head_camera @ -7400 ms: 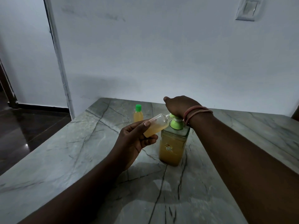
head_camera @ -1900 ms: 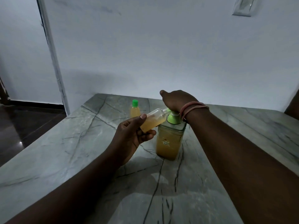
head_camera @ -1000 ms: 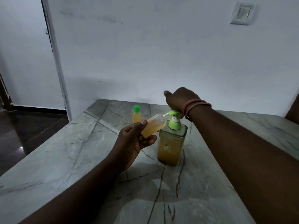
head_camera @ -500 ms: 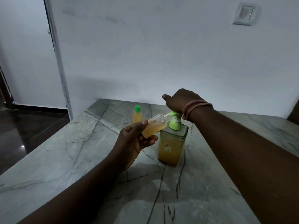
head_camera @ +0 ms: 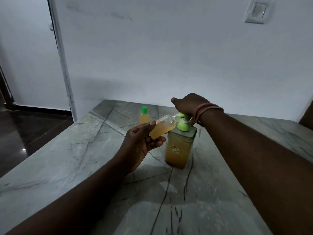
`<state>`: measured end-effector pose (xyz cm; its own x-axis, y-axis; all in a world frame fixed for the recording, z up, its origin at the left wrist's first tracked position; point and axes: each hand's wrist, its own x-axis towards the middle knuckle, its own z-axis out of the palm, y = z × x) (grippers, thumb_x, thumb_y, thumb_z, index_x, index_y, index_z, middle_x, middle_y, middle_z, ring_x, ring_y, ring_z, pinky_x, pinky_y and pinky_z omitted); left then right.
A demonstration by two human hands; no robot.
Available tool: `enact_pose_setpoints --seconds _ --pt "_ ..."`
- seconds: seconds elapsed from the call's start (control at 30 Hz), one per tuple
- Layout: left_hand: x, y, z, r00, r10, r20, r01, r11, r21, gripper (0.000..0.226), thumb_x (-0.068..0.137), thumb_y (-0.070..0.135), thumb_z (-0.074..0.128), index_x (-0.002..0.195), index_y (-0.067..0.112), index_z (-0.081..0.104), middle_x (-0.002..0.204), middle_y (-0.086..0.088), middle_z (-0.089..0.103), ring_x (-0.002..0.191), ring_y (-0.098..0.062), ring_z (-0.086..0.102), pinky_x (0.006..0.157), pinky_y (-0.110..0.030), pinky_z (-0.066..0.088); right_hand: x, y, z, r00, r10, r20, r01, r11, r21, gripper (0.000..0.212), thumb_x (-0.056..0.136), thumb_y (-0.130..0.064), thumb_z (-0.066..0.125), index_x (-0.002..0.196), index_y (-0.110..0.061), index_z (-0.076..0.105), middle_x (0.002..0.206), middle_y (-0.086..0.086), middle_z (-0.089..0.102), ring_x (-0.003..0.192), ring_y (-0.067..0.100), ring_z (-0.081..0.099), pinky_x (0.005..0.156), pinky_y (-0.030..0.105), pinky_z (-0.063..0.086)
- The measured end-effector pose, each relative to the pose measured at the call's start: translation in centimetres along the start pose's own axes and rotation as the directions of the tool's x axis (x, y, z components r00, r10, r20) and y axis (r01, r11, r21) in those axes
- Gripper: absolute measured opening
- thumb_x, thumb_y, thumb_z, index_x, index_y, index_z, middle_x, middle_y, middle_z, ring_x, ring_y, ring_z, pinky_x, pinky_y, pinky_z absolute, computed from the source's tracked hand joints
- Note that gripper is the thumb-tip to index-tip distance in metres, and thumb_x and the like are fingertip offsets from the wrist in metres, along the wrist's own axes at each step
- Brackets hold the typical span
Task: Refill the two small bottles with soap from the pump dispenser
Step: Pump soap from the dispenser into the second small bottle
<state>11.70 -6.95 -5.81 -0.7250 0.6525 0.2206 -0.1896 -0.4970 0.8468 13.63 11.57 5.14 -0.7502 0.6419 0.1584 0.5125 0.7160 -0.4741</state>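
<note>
Dim, bluish light — soft shadows on the marble table [head_camera: 71,160], wide-angle bending at the edges — slight blur

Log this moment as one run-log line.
left hand: holds open small bottle tilted at spout | right hand: on pump dispenser head | capped bottle: standing behind

The person is wearing nothing on either forearm: both arms are showing bare, without sleeves, as far as the view reaches. The right wrist is carrying two thin pinkish-orange bangles [head_camera: 207,107], lying close together just behind the right hand [head_camera: 188,104]. The left hand [head_camera: 140,145] and its wrist are showing no jewellery.
</note>
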Motion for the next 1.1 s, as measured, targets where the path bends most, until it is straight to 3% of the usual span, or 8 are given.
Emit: enact_pose_setpoints --seconds 0.17,0.33,0.43,0.57,0.8,0.9,0.97,1.1 --pt "0.3 0.1 -0.1 1.000 -0.008 -0.012 0.008 1.000 0.006 0.034 0.090 0.030 0.059 0.116 0.007 0.063 0.107 -0.021 0.069 0.079 -0.023 0.071 0.067 -0.026 0.058 0.9 -0.6 -0.7 0.988 -0.044 -0.148 0.044 0.999 -0.004 0.050 0.083 -0.057 0.049 0.090 -0.011 0.066 0.093 0.006 0.071 0.085 0.029 0.066 0.083 0.036 0.051" --pt "0.7 -0.4 -0.3 1.000 0.006 0.003 -0.006 1.000 0.003 0.033 0.092 0.030 0.065 0.114 0.005 0.067 0.105 -0.024 0.069 0.079 -0.025 0.071 0.066 -0.027 0.058 1.2 0.3 1.0 0.993 -0.011 -0.121 0.005 0.999 -0.048 0.038 0.085 -0.052 0.054 0.073 -0.016 0.054 0.094 0.008 0.065 0.091 0.030 0.062 0.078 0.034 0.046" --pt "0.6 -0.4 -0.2 1.000 0.001 -0.002 -0.001 1.000 0.010 0.029 0.088 0.028 0.063 0.105 0.007 0.072 0.095 -0.019 0.072 0.077 -0.025 0.071 0.065 -0.026 0.059 1.0 0.5 1.2 0.993 -0.009 -0.118 0.000 0.997 -0.077 0.035 0.087 -0.048 0.056 0.079 -0.015 0.048 0.104 0.010 0.064 0.094 0.030 0.059 0.079 0.034 0.045" --pt "0.4 -0.2 -0.1 1.000 0.004 -0.009 -0.003 1.000 0.028 0.024 0.086 0.028 0.063 0.095 0.013 0.079 0.092 -0.016 0.073 0.077 -0.024 0.072 0.065 -0.026 0.059 0.7 0.4 1.3 0.993 0.002 -0.119 -0.012 0.997 -0.082 0.035 0.086 -0.051 0.056 0.076 -0.018 0.049 0.100 0.008 0.065 0.085 0.028 0.057 0.078 0.033 0.047" --pt "0.2 0.0 0.0 1.000 0.020 0.006 -0.020 0.999 0.026 0.020 0.088 0.023 0.064 0.098 0.014 0.079 0.092 -0.014 0.074 0.079 -0.023 0.072 0.067 -0.026 0.059 0.3 0.0 -0.6 0.978 -0.078 -0.192 0.064 0.995 -0.076 0.039 0.086 -0.054 0.052 0.088 -0.016 0.059 0.101 0.009 0.066 0.092 0.031 0.061 0.075 0.032 0.044" --pt "0.6 -0.2 -0.1 0.999 0.026 0.037 -0.027 0.999 0.035 0.015 0.091 0.019 0.070 0.101 0.019 0.080 0.097 -0.007 0.077 0.081 -0.022 0.073 0.068 -0.025 0.059 0.4 0.3 0.7 0.977 -0.037 -0.211 0.030 0.999 -0.036 0.033 0.084 -0.043 0.058 0.069 -0.015 0.049 0.090 0.009 0.062 0.080 0.030 0.055 0.070 0.030 0.042" --pt "0.8 -0.4 -0.4 0.998 0.036 0.057 -0.039 0.998 0.057 0.021 0.085 0.021 0.075 0.105 0.021 0.079 0.103 -0.004 0.076 0.083 -0.022 0.073 0.070 -0.025 0.058 0.8 0.6 1.2 0.981 -0.019 -0.194 0.015 1.000 -0.021 0.033 0.083 -0.041 0.059 0.065 -0.017 0.044 0.080 0.007 0.057 0.079 0.029 0.056 0.070 0.031 0.044" --pt "1.1 -0.5 -0.7 0.993 0.036 0.108 -0.040 0.998 0.041 0.058 0.060 0.040 0.092 0.112 0.020 0.076 0.108 0.000 0.075 0.087 -0.021 0.073 0.073 -0.026 0.058 1.3 0.9 1.3 0.995 0.003 -0.102 -0.004 1.000 -0.008 0.029 0.081 -0.037 0.061 0.064 -0.016 0.049 0.071 0.004 0.056 0.078 0.028 0.060 0.069 0.030 0.046"
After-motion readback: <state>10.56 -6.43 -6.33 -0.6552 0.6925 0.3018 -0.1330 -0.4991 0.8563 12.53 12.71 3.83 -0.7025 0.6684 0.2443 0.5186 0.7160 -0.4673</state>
